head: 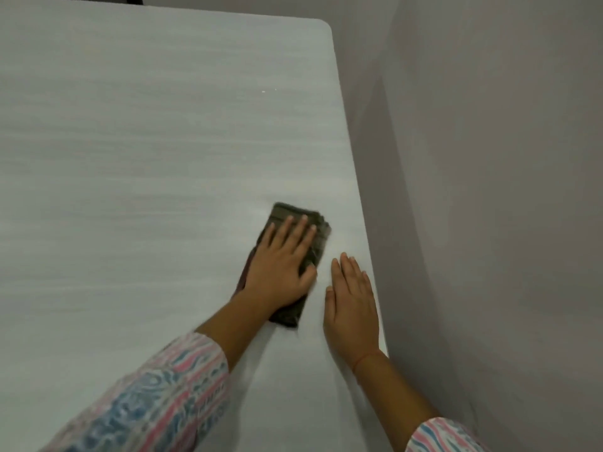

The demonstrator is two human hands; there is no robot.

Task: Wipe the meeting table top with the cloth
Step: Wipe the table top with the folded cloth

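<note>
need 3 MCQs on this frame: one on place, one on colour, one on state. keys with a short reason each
1. Where does the cloth lie on the table?
A) near its right edge
B) at its far left corner
C) hanging off the near edge

2. What colour is the cloth?
A) white
B) dark olive-brown
C) bright yellow

3. The right hand is:
A) gripping the cloth
B) flat on the bare table
C) curled in a fist

Key: 1 A, it sits close to the edge by the wall. 2 B, it is dark against the pale top. 3 B, its fingers lie straight beside the cloth, which the left hand presses.
</note>
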